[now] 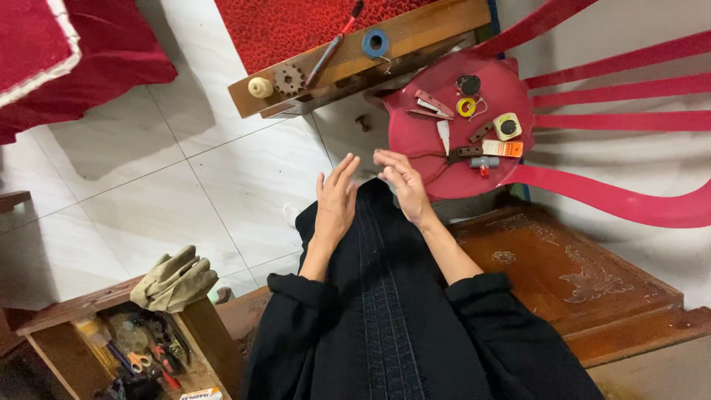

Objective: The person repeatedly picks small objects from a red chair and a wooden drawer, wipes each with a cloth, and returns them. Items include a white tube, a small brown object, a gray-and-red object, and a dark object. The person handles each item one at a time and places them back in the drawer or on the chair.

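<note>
Fingers of the left hand [335, 201] spread open, empty; right hand [402, 185] loosely curled beside the red chair [444, 174].

Person, head-camera view, lower centre of the frame.

Garment: one black robe-like piece [385, 311], loose and long, which covered the torso and lap. A band of fine vertical stitched ribbing ran down its middle, in several parallel raised lines. The cloth looked matte and fell in soft folds.

Sleeves: black, wide, pushed back and bunched in thick rolls at the elbows; left sleeve [292, 296], right sleeve [485, 296]. Forearms bare below the rolls.

Left hand [337, 200], right hand [400, 181]: bare, no gloves. No rings, watch or bracelet could be made out on fingers or wrists.
</note>
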